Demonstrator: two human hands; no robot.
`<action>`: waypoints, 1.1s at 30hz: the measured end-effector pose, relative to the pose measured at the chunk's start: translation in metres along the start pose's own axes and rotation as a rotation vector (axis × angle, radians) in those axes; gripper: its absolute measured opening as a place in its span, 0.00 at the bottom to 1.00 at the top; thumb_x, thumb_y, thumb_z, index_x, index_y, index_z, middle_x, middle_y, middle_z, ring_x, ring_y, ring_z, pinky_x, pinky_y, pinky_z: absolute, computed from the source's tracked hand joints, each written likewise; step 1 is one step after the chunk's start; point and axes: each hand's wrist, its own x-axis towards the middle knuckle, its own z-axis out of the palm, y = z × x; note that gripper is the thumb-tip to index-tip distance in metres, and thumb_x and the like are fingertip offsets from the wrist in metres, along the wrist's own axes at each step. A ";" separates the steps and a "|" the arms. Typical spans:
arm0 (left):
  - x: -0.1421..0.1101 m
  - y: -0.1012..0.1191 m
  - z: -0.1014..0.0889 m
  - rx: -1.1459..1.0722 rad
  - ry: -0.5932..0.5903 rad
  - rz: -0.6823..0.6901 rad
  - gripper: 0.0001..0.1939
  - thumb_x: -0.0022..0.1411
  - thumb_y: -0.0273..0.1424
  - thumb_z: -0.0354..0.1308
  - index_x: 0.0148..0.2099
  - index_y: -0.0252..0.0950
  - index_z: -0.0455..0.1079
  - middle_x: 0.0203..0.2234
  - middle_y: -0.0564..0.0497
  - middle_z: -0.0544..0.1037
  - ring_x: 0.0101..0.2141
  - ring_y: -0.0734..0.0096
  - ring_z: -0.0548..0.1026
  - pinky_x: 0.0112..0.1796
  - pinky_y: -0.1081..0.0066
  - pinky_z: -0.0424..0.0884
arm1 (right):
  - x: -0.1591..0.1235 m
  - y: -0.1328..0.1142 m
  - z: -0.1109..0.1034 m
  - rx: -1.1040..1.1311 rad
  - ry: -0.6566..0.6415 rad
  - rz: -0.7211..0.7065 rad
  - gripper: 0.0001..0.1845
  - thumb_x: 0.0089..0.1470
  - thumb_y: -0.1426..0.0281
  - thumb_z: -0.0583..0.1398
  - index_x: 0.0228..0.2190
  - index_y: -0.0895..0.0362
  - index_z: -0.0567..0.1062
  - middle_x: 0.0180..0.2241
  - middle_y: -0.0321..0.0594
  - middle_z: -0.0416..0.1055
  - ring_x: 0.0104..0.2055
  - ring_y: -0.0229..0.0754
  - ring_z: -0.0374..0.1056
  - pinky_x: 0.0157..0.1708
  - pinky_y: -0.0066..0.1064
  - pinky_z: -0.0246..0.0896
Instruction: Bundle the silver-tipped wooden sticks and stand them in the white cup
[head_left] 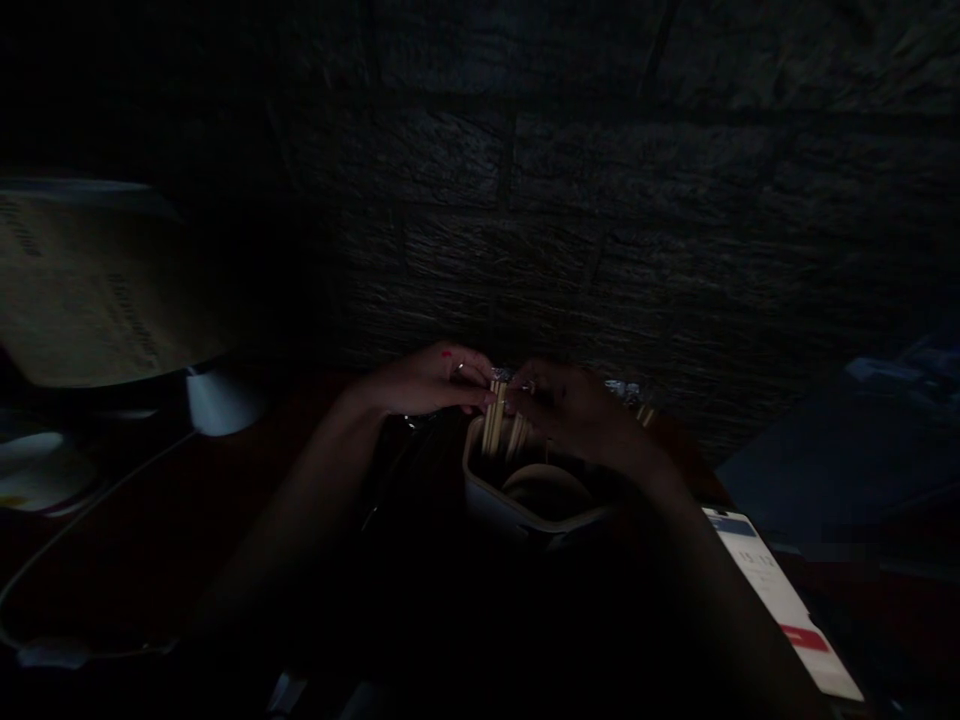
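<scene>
In the dim light, my left hand is closed, its thumb and fingers pinched at the upper ends of several pale wooden sticks that look like chopsticks. My right hand meets it from the other side, its fingertips closed at the same bundle and at more sticks beside it. The sticks stand nearly upright, their lower ends inside a light-rimmed, angular box. Within this box lies a round, pale-edged object whose kind I cannot make out. Something shiny, like foil or clear wrap, glints behind the fingers.
A lit phone lies at the right. On the left are a lamp-like shade with print, a white cone-shaped object, a pale dish and a thin cable. A rough block wall rises behind.
</scene>
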 end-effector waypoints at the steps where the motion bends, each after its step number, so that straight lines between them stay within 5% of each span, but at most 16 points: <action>1: 0.000 -0.001 0.000 -0.004 0.004 0.002 0.12 0.53 0.29 0.66 0.40 0.31 0.73 0.32 0.49 0.79 0.31 0.75 0.75 0.33 0.75 0.72 | 0.000 0.000 0.000 0.000 0.000 -0.006 0.10 0.58 0.66 0.56 0.31 0.57 0.74 0.28 0.38 0.74 0.29 0.37 0.67 0.29 0.28 0.54; 11: 0.001 -0.006 -0.001 0.116 -0.088 0.035 0.11 0.56 0.31 0.62 0.41 0.30 0.74 0.33 0.48 0.79 0.32 0.74 0.74 0.32 0.76 0.67 | 0.000 -0.002 0.003 -0.015 0.030 0.022 0.07 0.54 0.66 0.59 0.33 0.57 0.73 0.26 0.36 0.71 0.27 0.36 0.66 0.28 0.27 0.53; 20: 0.004 -0.007 0.002 0.124 -0.056 0.037 0.09 0.55 0.32 0.62 0.36 0.29 0.74 0.25 0.52 0.75 0.26 0.77 0.70 0.27 0.77 0.64 | -0.005 0.001 -0.001 -0.025 0.016 0.036 0.14 0.52 0.65 0.61 0.41 0.57 0.72 0.32 0.40 0.74 0.33 0.41 0.69 0.30 0.29 0.58; 25: 0.004 -0.006 0.003 0.157 -0.048 0.063 0.10 0.55 0.33 0.62 0.34 0.30 0.74 0.23 0.53 0.75 0.25 0.77 0.69 0.26 0.78 0.62 | -0.009 -0.004 -0.008 -0.023 -0.052 0.063 0.08 0.55 0.67 0.59 0.36 0.57 0.74 0.30 0.40 0.75 0.34 0.41 0.70 0.29 0.28 0.58; 33: 0.003 -0.001 0.004 0.185 -0.085 0.063 0.11 0.55 0.33 0.62 0.37 0.29 0.75 0.28 0.51 0.77 0.28 0.75 0.70 0.29 0.77 0.62 | -0.005 0.001 -0.006 0.028 -0.056 0.086 0.12 0.55 0.67 0.59 0.42 0.57 0.73 0.29 0.39 0.76 0.32 0.41 0.71 0.29 0.29 0.59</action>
